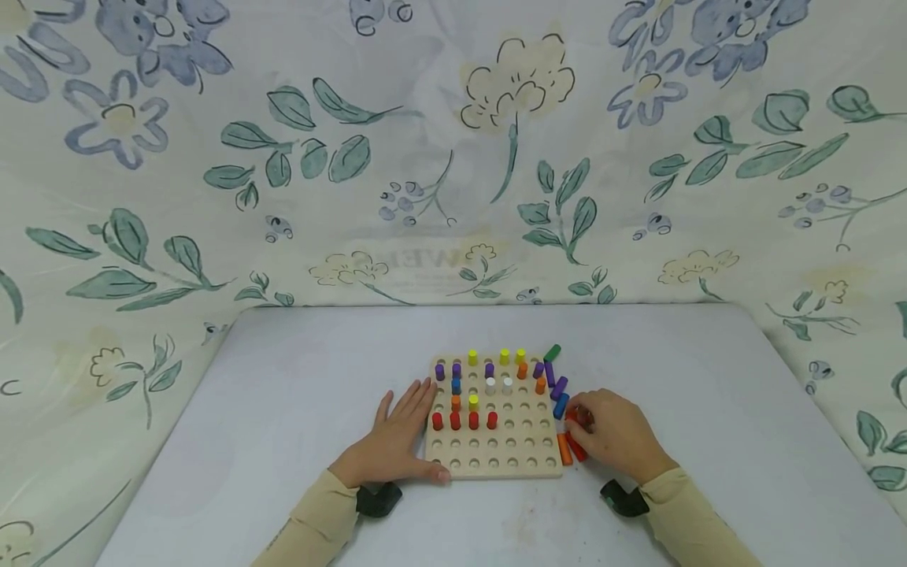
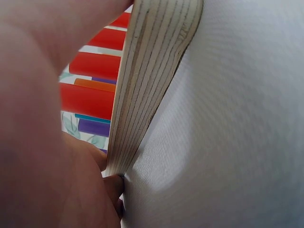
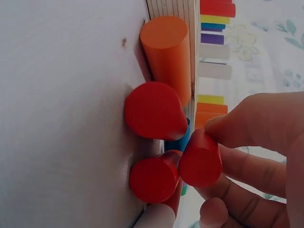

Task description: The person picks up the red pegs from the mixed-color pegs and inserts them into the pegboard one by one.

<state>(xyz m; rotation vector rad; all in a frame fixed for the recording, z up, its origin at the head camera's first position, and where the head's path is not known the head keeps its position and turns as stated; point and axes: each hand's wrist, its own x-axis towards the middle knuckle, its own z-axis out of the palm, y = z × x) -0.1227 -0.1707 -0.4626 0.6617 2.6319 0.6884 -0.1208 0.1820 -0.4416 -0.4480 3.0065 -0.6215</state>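
Note:
A wooden peg board (image 1: 496, 473) with rows of round holes lies on the table. My left hand (image 1: 393, 441) rests against its left edge, fingers extended along the side and thumb at the near corner. Between thumb and fingers, my right hand (image 1: 612, 429) pinches a red peg (image 3: 200, 164), just right of the board. Below that hand lie two more red pegs, one (image 3: 154, 111) beside an orange peg (image 3: 166, 59) and another (image 3: 152, 179) close to the held one. Four-in-line red pegs aside, several coloured pegs stand in the board, including a red peg (image 1: 492, 420).
Loose pegs line the board's right side: a blue peg (image 1: 561, 405), purple pegs (image 1: 559, 387) and a green peg (image 1: 553, 353) at the far corner. The white table (image 1: 298, 370) extends around them. A flowered cloth (image 1: 425, 157) hangs behind the table.

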